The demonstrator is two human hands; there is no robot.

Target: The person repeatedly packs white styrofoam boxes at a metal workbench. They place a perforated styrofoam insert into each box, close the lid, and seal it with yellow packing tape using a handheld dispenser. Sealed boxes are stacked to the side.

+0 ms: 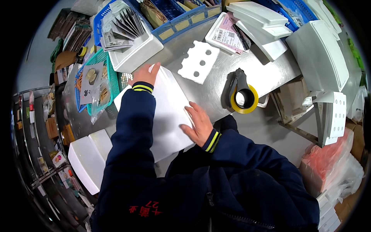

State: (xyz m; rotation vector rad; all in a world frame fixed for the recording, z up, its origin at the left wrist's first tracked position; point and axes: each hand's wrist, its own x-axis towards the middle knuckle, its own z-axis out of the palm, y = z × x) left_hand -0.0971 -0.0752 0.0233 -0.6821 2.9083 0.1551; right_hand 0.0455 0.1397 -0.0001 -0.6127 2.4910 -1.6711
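Observation:
A white foam box (169,116) lies in front of me, its smooth broad face up, partly over the steel table's near edge. My left hand (145,74) grips its far end, with fingers bent over the edge. On the right side, my right hand (199,124) holds the box's edge, thumb on the face and fingers along the side. A white foam sheet with round holes (200,61) lies beyond the box. To the right is a black tape dispenser with a yellow-rimmed roll (244,97). My left forearm hides part of the box.
Around the steel table (214,95) are a foam box with fanned cards (136,55), a green basket (113,78), blue bins (174,21), a foam lid with papers and a pen (229,36), and stacked foam lids (261,21). Another foam box (89,158) stands left.

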